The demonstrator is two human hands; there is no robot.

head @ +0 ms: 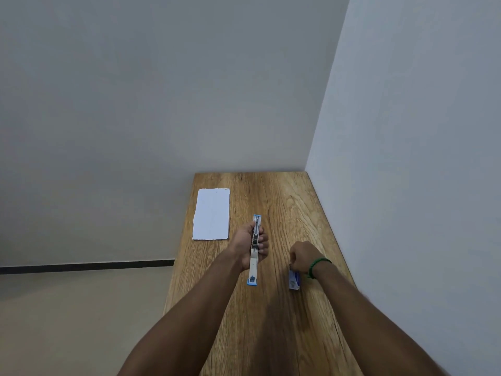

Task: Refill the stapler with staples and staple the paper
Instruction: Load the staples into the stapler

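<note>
A blue and white stapler (254,251) lies unfolded flat, its metal staple channel facing up, pointing away from me. My left hand (245,244) is wrapped around its middle from below, above the wooden table (284,202). My right hand (305,256), with a green bead bracelet at the wrist, is curled with its fingers at the top of a small blue staple box (294,280) that stands on the table to the right. What the fingers pinch is hidden. A white sheet of paper (212,214) lies flat at the table's far left.
The narrow table runs away from me, with a white wall (406,158) along its right edge and another wall behind its far end. Its left edge drops off to a beige floor (81,321).
</note>
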